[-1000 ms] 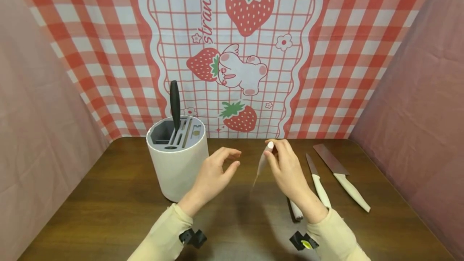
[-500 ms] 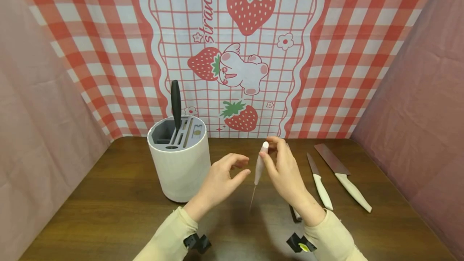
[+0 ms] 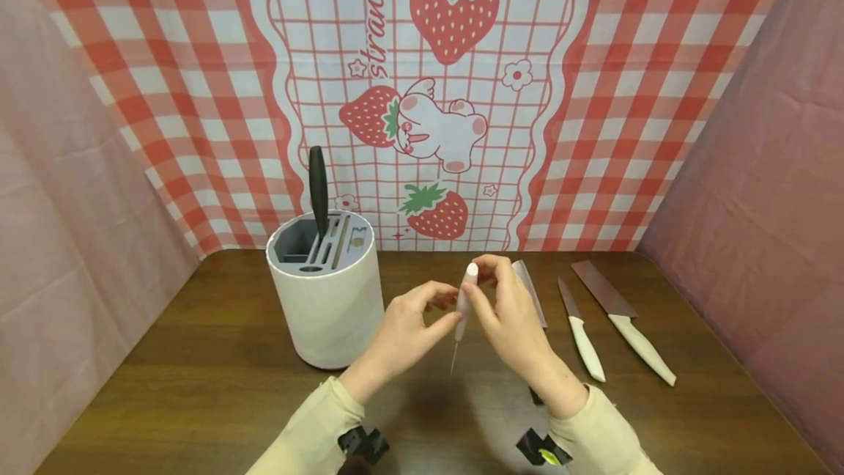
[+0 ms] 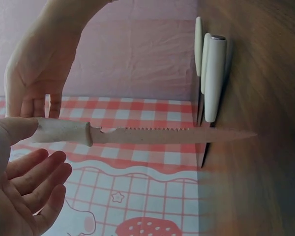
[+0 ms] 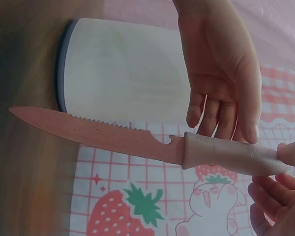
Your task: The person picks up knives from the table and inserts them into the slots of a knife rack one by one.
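- White knife block point(image 3: 327, 321), black handle point(image 3: 319, 185) rising from it.
- Backdrop point(image 3: 374, 13) reading "strawbe…" sideways, cut off above.
- My left hand point(image 3: 407, 325), fingers loose, thumb beside the handle; contact unclear.
- Serrated knife point(image 5: 167, 153), point down, pinched by my right hand point(image 3: 511, 314).
- Another blade point(image 3: 530, 290), partly hidden by my hand.
- Small knife point(image 3: 580, 332), cleaver point(image 3: 623, 322).

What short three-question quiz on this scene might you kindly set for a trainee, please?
1. True or false: in the head view, the right grip holds the knife with its blade pointing up.
2. What colour is the handle standing up from the knife block? A) white, B) black, C) red.
3. Looking at the right wrist view, what runs along part of the held knife's edge?

Key: 1. False; it points down toward the table. 2. B. 3. Serrated teeth.
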